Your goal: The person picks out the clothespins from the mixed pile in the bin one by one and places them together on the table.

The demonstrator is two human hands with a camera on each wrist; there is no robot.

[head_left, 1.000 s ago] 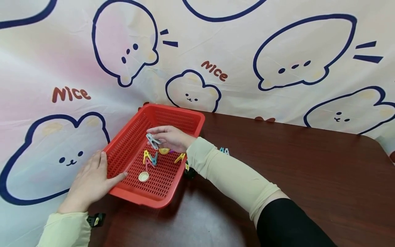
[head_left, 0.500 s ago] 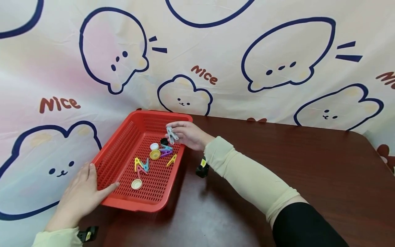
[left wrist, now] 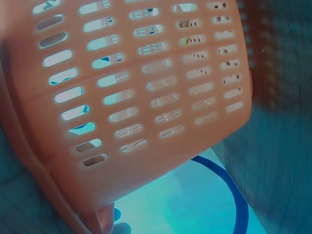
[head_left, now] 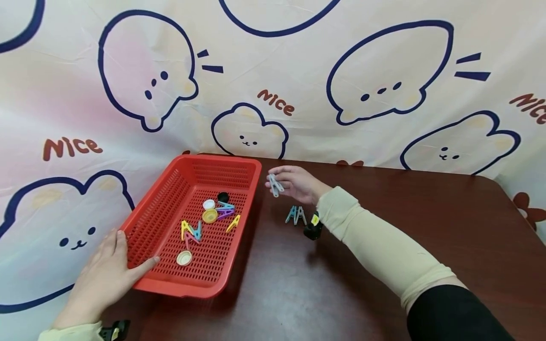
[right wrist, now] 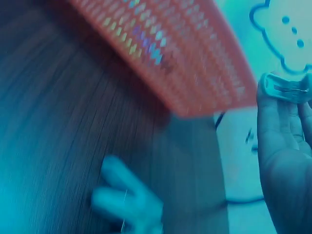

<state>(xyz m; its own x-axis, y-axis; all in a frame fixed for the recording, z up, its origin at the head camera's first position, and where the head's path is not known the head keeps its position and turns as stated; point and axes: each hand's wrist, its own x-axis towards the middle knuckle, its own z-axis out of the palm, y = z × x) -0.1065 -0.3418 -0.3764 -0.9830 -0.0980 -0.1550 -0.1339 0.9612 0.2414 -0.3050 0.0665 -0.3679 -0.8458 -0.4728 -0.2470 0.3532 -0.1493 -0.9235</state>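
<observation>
My right hand [head_left: 296,183] pinches a pale grey clothespin [head_left: 275,184] above the table, just right of the red basket [head_left: 233,255]. That clothespin [right wrist: 285,89] shows at the fingertips in the right wrist view. On the table below lie a blue clothespin [head_left: 292,214] and a grey clothespin [head_left: 300,215] side by side. My left hand [head_left: 104,272] rests on the basket's near left corner, fingers straight along the outside and thumb reaching over the rim. Inside lie a yellow clothespin [head_left: 232,223], a purple clothespin [head_left: 226,214] and other coloured clothespins.
Among the clothespins in the basket are a black cap [head_left: 223,197], a white cap [head_left: 209,204], a yellow cap [head_left: 210,216] and a cream cap [head_left: 184,258]. A printed curtain [head_left: 307,61] hangs behind the dark wooden table [head_left: 362,208].
My right hand has carried the grey clothespin rightward, from inside the basket across its right rim to above the table. My left hand stays on the basket corner. The view has shifted slightly.
</observation>
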